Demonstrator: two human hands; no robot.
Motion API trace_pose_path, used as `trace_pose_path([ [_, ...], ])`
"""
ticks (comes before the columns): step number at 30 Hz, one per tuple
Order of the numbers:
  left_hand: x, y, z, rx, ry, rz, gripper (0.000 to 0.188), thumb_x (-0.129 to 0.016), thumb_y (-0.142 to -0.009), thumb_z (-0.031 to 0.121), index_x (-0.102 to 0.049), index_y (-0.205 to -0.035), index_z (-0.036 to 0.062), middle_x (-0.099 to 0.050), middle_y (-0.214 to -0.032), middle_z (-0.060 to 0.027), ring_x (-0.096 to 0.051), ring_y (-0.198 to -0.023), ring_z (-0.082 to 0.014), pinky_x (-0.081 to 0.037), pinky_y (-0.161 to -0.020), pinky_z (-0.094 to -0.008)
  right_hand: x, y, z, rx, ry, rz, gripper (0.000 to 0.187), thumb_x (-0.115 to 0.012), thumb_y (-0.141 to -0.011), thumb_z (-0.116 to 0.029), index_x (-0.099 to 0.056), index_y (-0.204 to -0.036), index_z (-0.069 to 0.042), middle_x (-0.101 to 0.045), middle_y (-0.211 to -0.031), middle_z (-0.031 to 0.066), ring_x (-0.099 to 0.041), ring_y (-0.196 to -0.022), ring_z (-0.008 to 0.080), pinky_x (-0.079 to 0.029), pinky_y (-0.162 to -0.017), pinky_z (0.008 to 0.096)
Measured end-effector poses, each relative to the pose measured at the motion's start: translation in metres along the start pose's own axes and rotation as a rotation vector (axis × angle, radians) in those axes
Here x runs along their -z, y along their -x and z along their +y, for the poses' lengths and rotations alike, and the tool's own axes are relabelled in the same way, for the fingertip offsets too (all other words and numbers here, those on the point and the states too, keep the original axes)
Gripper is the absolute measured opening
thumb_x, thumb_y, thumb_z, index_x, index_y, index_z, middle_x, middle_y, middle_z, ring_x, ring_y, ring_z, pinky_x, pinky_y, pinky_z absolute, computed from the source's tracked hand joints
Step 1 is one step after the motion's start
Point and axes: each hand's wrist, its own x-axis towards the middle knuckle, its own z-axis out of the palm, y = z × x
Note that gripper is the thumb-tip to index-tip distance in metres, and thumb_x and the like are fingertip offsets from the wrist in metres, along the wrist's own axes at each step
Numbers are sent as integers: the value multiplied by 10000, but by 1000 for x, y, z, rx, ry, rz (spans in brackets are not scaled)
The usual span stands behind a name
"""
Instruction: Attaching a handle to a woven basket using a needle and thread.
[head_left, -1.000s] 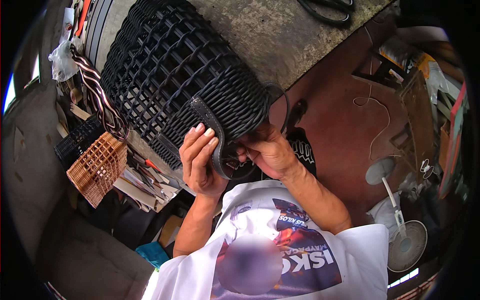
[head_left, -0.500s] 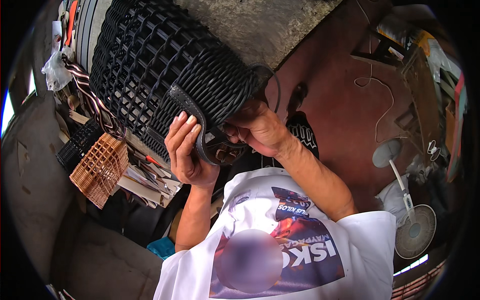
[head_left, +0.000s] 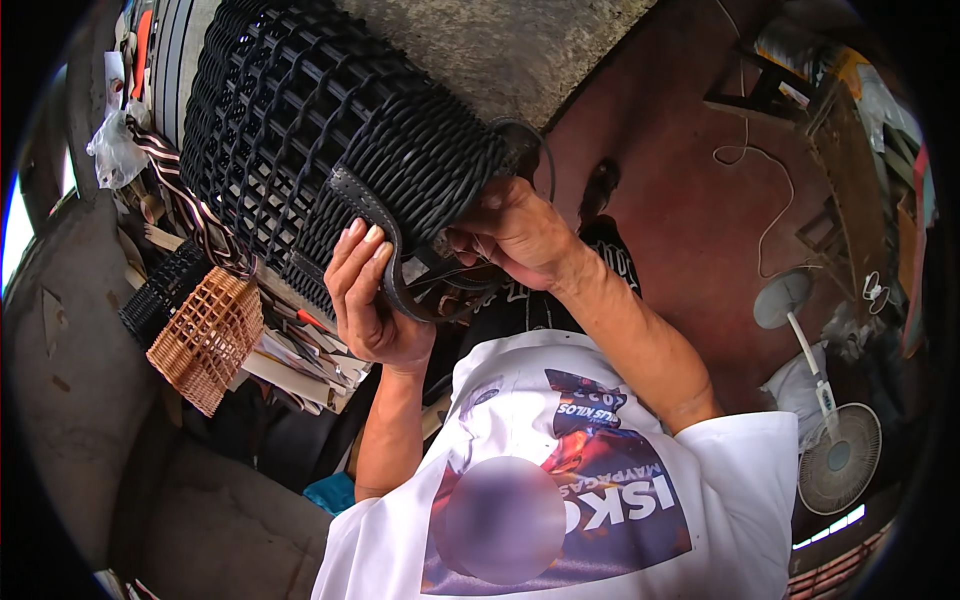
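A black woven basket (head_left: 420, 150) lies tilted in front of me, its open-lattice side facing up and its tightly woven band toward me. A black leather strap (head_left: 372, 208) with stitched edges curves down over that band. My left hand (head_left: 378, 315) is closed on the strap, its fingertips resting against the outer side near the rim. At the basket's rim, my right hand (head_left: 525, 238) is closed in a pinch; a thin strand seems to show by its fingers, but what they grip is mostly hidden. Another black strap (head_left: 545, 150) loops out beyond the right hand.
The basket rests on a grey worktop (head_left: 520, 45). To the left are a brown woven basket (head_left: 207, 335), a dark basket (head_left: 165, 285), a plastic bag (head_left: 118, 155) and stacked strips (head_left: 300, 370). On the red floor at right are a cord (head_left: 785, 190) and a fan (head_left: 838, 455).
Both hands keep their places at the rim. The right hand has shifted slightly up and left, and the whole view has moved a little.
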Motion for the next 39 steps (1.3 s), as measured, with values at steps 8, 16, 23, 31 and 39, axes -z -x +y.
trace_pose_path([
  [8, -1, 1, -1, -2, 11, 19, 188, -555, -889, -119, -652, -1035, -50, -671, -1132, -191, -632, -1152, -341, -481, -1023, -418, 4, -1, -2, -32, 26, -62, 93, -704, -893, -68, -700, -908, 24, -689, -800, 89, -656, -680, 147, -535, -590, 265],
  [16, -2, 0, -1, -12, -14, 14, 194, -557, -887, -125, -654, -1037, -49, -677, -1130, -182, -636, -1148, -337, -482, -1021, -411, -1, -7, -16, -162, -17, -67, 108, -735, -869, -100, -688, -870, -3, -650, -749, 43, -610, -644, 118, -473, -537, 267],
  [23, -1, -1, 0, -19, -40, 9, 198, -559, -886, -125, -656, -1043, -53, -681, -1130, -177, -642, -1141, -335, -484, -1020, -406, 14, -28, -2, 7, 185, -185, 163, -677, -861, -4, -554, -787, -82, -514, -693, -13, -474, -584, 91, -379, -527, 248],
  [31, -1, 0, -1, -30, -47, 8, 203, -558, -888, -123, -654, -1056, -62, -679, -1135, -178, -643, -1141, -335, -488, -1013, -404, 6, -33, 8, 42, 62, -112, 188, -622, -866, 45, -555, -746, -83, -481, -644, -20, -434, -550, 77, -352, -506, 248],
  [39, -3, -1, -2, -33, -24, 9, 194, -556, -896, -120, -653, -1052, -59, -677, -1131, -175, -643, -1138, -335, -490, -1011, -405, 24, -43, 21, -56, 254, -138, 160, -619, -901, 30, -571, -791, -75, -519, -701, -20, -455, -584, 79, -365, -517, 253],
])
